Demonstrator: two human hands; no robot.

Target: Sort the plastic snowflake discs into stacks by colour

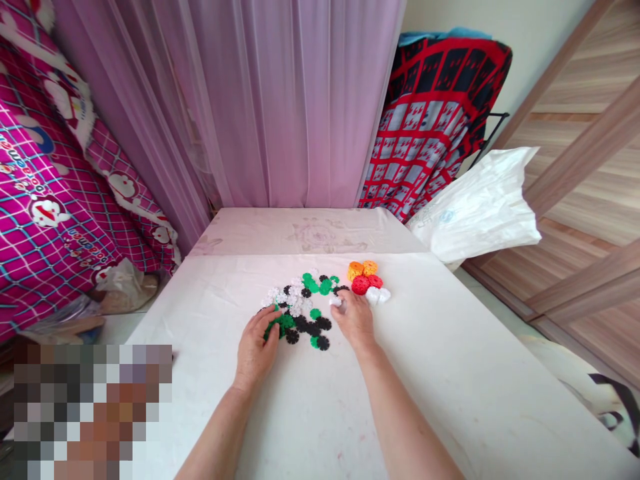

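A loose pile of notched plastic snowflake discs lies mid-table: white discs, green discs and black discs. My left hand rests at the pile's left edge, fingers apart and slightly curved over green discs. At the pile's right side, my right hand pinches a small stack of white discs between thumb and fingers. Just beyond it stand sorted stacks: orange stacks, red stacks and white stacks. Part of the pile is hidden under my left fingers.
A white cloth covers the table, with a flowered strip along its far end. Behind hangs a purple curtain. A white plastic bag stands by the right far corner. Pink checked fabric hangs at the left.
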